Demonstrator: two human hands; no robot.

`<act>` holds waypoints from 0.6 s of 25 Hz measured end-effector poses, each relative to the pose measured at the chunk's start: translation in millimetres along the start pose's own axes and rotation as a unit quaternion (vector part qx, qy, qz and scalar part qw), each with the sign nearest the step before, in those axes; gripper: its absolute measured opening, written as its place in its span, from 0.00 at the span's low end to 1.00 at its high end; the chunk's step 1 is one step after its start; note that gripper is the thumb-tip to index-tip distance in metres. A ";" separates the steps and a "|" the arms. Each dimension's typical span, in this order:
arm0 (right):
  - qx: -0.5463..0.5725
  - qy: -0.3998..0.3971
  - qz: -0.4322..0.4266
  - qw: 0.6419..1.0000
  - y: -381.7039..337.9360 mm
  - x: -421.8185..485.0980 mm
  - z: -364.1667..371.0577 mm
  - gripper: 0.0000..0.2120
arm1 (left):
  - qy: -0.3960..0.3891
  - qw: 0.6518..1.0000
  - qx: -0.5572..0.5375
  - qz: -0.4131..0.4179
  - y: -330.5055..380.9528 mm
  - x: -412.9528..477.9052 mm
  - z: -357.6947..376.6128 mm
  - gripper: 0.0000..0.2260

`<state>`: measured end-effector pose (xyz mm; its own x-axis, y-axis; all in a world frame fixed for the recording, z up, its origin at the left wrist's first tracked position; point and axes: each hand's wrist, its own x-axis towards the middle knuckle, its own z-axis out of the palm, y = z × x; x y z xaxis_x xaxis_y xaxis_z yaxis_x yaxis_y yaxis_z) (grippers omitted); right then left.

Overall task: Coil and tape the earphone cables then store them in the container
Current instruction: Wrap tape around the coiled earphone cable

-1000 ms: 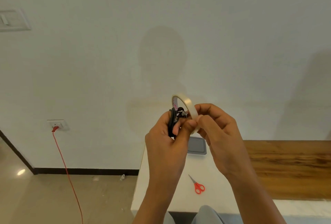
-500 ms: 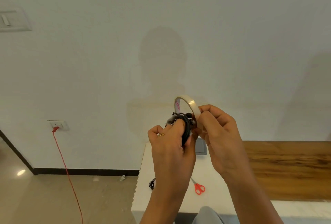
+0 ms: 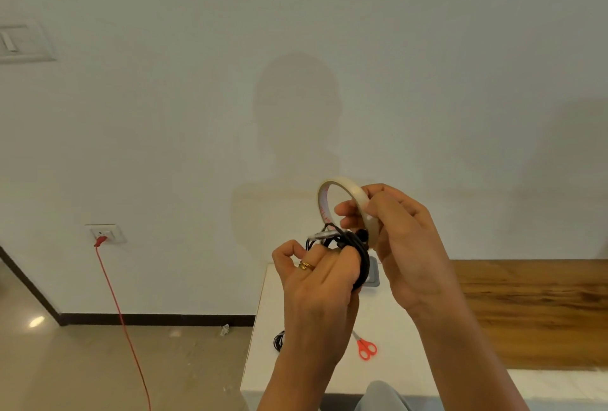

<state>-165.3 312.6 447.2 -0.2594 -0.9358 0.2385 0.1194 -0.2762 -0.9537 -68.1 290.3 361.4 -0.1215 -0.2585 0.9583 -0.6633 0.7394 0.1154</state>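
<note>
Up in front of you, both hands are raised above the white counter point(image 3: 388, 318), close together. Your left hand point(image 3: 316, 285), with a gold ring point(image 3: 306, 266) on one finger, has its fingers curled round the coiled black earphone cable point(image 3: 360, 262), which stands out past your knuckles on the right side of that hand. A small pale, shiny piece shows at the top of the coil; you cannot tell from this view what it is. Your right hand point(image 3: 404, 239) pinches the tape roll point(image 3: 348, 190) between thumb and fingers, the roll held on edge with its open centre facing left and its lower rim right at the coil. Down on the counter, a second black cable bundle point(image 3: 279, 341) lies at the left edge, partly hidden by your left wrist, and the red-handled scissors point(image 3: 366, 348) lie between your forearms, toward the near edge. A grey item point(image 3: 373, 275) sits near the far edge, mostly hidden behind your hands. A wooden surface point(image 3: 526, 305) adjoins the counter's right side. On the wall to the left, a red cord point(image 3: 115, 295) hangs from a socket point(image 3: 104, 233) down to the floor.
</note>
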 end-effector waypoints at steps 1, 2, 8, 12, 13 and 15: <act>-0.004 0.000 0.004 1.000 0.6 0.5 -0.4 0.17 | -0.002 1.000 0.001 0.004 -0.8 -0.3 0.8 0.09; -0.003 0.000 0.006 1.000 0.9 0.3 -0.6 0.16 | -0.005 1.000 -0.005 -0.004 -1.5 -0.4 1.5 0.08; 0.001 -0.037 -0.018 0.999 -2.4 -5.2 -3.9 0.15 | -0.010 0.993 -0.061 -0.104 3.1 6.6 3.0 0.10; 0.003 -0.045 -0.011 0.999 -3.2 -7.0 -6.0 0.14 | -0.004 0.994 -0.068 -0.090 1.7 7.4 2.2 0.11; 0.005 -0.043 -0.009 0.999 -3.1 -7.1 -5.7 0.15 | -0.006 0.994 -0.068 -0.084 0.9 6.5 2.2 0.11; 0.010 -0.034 -0.004 0.999 -2.6 -6.5 -4.2 0.15 | -0.010 0.995 -0.066 -0.077 0.2 4.3 2.4 0.11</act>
<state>-168.0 320.3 447.4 -0.1957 -0.9458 0.2593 0.1359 -0.2880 -0.9479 -70.5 287.9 364.9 -0.0416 -0.3872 0.9211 -0.5732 0.7643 0.2954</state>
